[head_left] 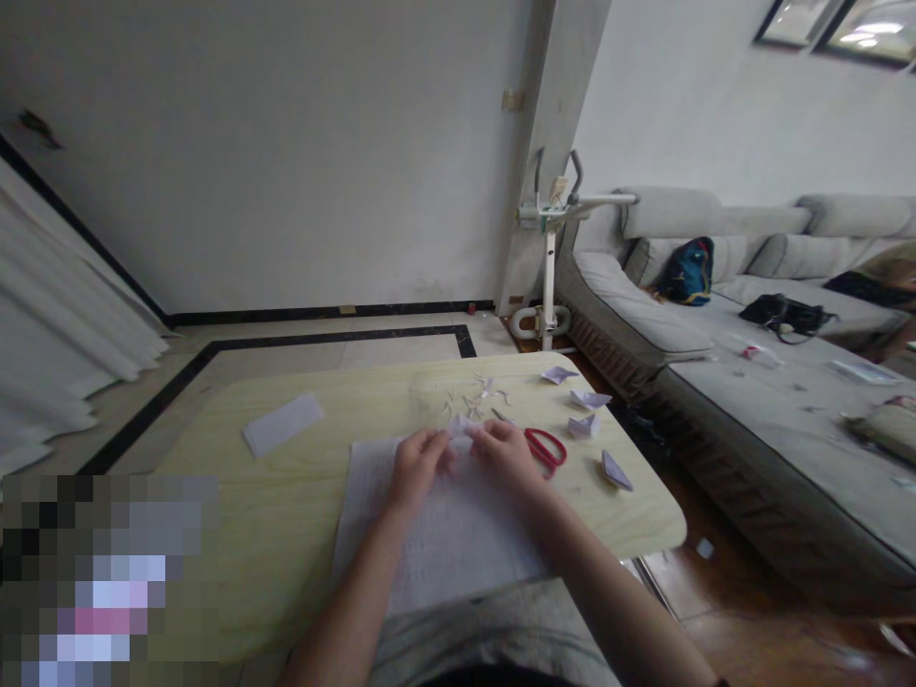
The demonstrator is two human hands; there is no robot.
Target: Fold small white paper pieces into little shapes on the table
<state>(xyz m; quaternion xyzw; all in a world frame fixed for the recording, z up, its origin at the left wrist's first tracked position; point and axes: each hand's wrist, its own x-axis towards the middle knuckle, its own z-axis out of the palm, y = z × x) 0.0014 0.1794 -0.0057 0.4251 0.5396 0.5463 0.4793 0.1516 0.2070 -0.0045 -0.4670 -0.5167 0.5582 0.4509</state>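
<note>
A small folded white paper (462,426) is pinched between my two hands above the far edge of a large paper sheet (458,544). My left hand (421,462) grips its left end, fingers closed. On the other end, my right hand (507,454) is closed with thumb and fingertips together. Just right of that hand lie scissors (547,450) with red handles, their blades partly hidden. Thin paper scraps (487,389) are scattered beyond my hands. Several folded paper boats, one of them a paper boat (584,426), stand along the table's right side.
A stack of white paper strips (283,425) lies on the left of the wooden table (286,534). Past the right edge is a grey sofa (759,410) with a backpack (687,271) and a black bag (780,313). A white exercise machine (550,277) stands behind the table.
</note>
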